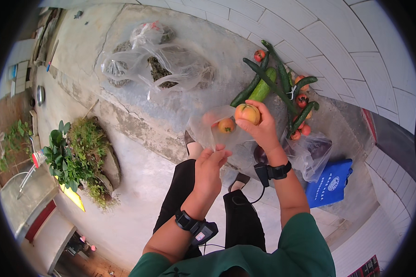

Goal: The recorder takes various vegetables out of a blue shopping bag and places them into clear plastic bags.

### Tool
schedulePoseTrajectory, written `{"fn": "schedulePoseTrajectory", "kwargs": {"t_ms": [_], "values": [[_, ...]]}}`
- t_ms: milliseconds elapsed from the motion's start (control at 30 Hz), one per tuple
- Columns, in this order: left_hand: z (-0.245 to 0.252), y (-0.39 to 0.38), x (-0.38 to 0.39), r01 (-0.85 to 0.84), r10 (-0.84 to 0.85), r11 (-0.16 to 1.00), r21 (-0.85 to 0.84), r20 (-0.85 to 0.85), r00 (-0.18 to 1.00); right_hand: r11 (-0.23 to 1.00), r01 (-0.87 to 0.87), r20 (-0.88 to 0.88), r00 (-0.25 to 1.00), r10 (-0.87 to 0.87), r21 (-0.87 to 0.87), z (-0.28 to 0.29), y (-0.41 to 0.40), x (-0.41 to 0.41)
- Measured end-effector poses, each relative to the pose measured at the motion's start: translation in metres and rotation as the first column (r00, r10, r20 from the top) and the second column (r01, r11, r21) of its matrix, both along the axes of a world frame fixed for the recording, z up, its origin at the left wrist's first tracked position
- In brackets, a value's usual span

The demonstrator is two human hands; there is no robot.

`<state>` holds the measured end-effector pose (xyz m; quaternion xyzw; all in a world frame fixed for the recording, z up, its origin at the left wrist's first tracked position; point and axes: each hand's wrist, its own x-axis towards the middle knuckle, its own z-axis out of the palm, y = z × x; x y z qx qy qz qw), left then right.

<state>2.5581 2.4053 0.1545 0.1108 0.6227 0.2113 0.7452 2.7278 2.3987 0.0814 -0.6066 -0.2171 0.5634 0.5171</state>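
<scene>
My right hand [261,126] grips a large orange-yellow tomato [247,114]. Between the fingertips of my left hand [211,165] is the edge of a clear plastic bag [202,130]. An orange tomato [226,125] shows at the bag's mouth, and a redder one [210,118] appears through the plastic. Just beyond my right hand, long dark green cucumbers [271,83] and a thick lighter green one [263,84] lie in a pile. Several red tomatoes [302,100] sit among them, some with dark patches.
A plastic bag with purple eggplants [315,145] and a blue bag bearing writing [329,183] are at right. Clear bags of dried dark plant matter [161,71] lie on the concrete ledge [131,107]. Potted plants [86,149] stand at left; a white tiled wall [329,38] rises beyond.
</scene>
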Motion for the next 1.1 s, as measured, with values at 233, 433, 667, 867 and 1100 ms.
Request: {"fn": "schedulePoseTrajectory", "kwargs": {"t_ms": [233, 433, 667, 867, 1100], "values": [[-0.002, -0.003, 0.002, 0.006, -0.006, 1.000, 0.021, -0.015, 1.000, 0.988, -0.116, 0.822, 0.570, -0.016, 0.099, -0.003, -0.022, -0.012], [0.001, -0.001, -0.001, -0.001, 0.002, 0.999, 0.051, -0.020, 1.000, 0.982, -0.175, 0.812, 0.581, 0.051, 0.064, -0.010, -0.026, -0.026], [0.001, -0.003, 0.001, -0.017, 0.017, 0.998, 0.065, -0.010, 1.000, 0.944, -0.328, 0.361, 0.885, 0.295, 0.030, -0.052, -0.020, -0.059], [-0.002, -0.005, -0.004, -0.004, 0.011, 0.995, 0.098, -0.065, 0.998, 0.818, -0.550, 0.430, 0.706, 0.563, -0.169, -0.111, 0.006, -0.123], [-0.002, -0.003, 0.004, 0.076, -0.059, 0.989, 0.126, -0.135, 0.989, 0.834, -0.501, 0.486, 0.684, 0.545, -0.231, -0.118, 0.007, -0.126]]}}
